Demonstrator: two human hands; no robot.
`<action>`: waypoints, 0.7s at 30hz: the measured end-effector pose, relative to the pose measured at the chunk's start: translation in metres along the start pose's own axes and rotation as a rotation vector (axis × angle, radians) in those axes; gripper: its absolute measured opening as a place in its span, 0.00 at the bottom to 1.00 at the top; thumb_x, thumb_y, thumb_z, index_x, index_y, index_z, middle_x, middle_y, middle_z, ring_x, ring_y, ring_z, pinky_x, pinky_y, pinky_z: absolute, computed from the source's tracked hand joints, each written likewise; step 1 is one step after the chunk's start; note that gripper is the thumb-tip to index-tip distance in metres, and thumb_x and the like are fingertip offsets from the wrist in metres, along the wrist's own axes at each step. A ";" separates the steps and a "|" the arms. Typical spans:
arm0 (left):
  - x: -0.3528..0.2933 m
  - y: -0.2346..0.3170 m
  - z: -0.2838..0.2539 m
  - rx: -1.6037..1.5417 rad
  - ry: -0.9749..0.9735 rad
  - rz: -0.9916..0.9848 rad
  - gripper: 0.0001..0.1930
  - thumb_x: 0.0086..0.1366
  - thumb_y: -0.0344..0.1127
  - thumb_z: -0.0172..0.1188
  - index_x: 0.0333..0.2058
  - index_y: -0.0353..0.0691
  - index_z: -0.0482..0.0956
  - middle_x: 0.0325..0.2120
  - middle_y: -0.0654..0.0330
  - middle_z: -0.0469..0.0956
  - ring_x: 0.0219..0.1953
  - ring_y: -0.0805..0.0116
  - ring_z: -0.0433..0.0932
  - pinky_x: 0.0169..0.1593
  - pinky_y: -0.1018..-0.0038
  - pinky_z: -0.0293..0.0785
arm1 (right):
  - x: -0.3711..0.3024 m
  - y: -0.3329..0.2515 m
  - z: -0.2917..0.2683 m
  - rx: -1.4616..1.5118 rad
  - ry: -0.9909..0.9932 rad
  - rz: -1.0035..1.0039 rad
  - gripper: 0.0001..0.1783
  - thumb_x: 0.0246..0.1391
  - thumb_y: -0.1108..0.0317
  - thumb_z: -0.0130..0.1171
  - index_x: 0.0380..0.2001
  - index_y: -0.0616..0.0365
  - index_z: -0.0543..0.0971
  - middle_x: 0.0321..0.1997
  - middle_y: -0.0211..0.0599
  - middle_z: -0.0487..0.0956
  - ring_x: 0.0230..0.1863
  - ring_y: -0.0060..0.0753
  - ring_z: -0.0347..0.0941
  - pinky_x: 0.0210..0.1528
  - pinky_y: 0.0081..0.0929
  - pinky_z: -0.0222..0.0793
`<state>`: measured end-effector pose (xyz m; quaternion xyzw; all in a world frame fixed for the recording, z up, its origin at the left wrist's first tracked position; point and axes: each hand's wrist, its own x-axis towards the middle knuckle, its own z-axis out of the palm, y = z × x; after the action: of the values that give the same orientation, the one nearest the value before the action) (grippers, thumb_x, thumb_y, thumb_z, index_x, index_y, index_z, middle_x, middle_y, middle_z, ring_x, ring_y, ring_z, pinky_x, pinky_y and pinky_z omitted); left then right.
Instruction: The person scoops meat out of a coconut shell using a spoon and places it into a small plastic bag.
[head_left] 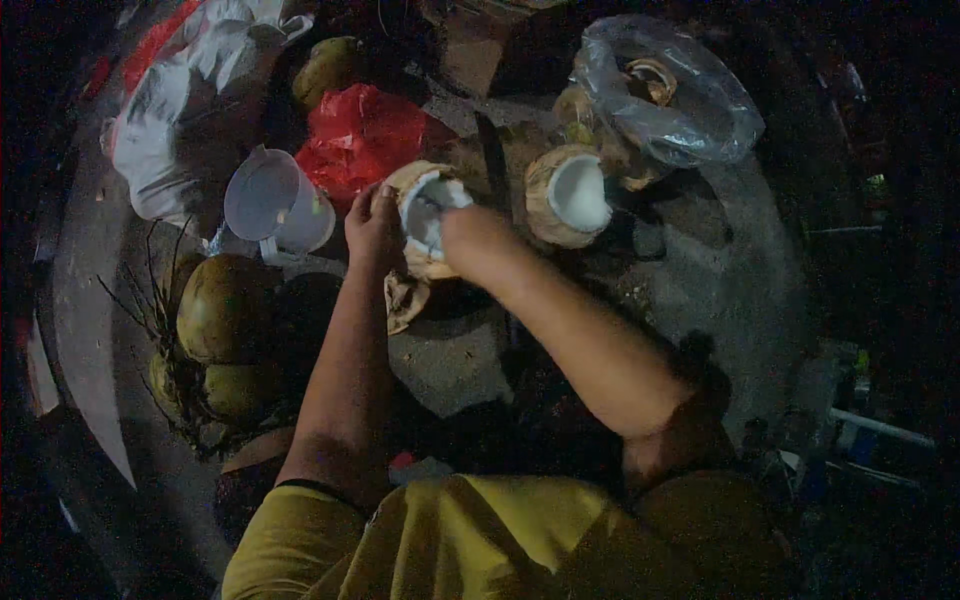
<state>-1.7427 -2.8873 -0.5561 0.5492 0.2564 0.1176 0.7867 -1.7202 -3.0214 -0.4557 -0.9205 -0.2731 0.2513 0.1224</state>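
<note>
An opened coconut (pixel 420 180) with pale husk and white flesh stands in front of me, its cut mouth tilted toward my right. My left hand (pixel 372 228) grips its left side, thumb near the rim. At the opening is my right hand (pixel 472 242), fingers curled and partly inside the shell. A greyish shape shows by those fingers, too dark to name. To the right, a second opened coconut (pixel 577 198) lies with white flesh showing. Between the two coconuts runs a long dark blade (pixel 492 150). Below the held coconut lies a cut piece of husk (pixel 404 303).
Whole green coconuts (pixel 225 310) on dry stalks sit at the left. Behind them are a translucent plastic pitcher (pixel 262 195), a red plastic bag (pixel 360 140) and a white sack (pixel 200 110). A clear plastic bag (pixel 690 100) stands far right. Lighting is dim.
</note>
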 end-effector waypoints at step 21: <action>0.031 -0.021 -0.019 0.214 -0.025 0.002 0.19 0.50 0.41 0.54 0.35 0.31 0.69 0.26 0.59 0.71 0.27 0.74 0.68 0.31 0.80 0.64 | -0.007 0.015 -0.010 -0.108 -0.032 -0.002 0.09 0.36 0.73 0.43 0.21 0.64 0.72 0.24 0.51 0.71 0.28 0.46 0.69 0.31 0.37 0.64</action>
<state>-1.7292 -2.8654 -0.5893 0.6316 0.2573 0.0837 0.7266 -1.7137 -3.0389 -0.4500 -0.9214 -0.2890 0.2508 0.0684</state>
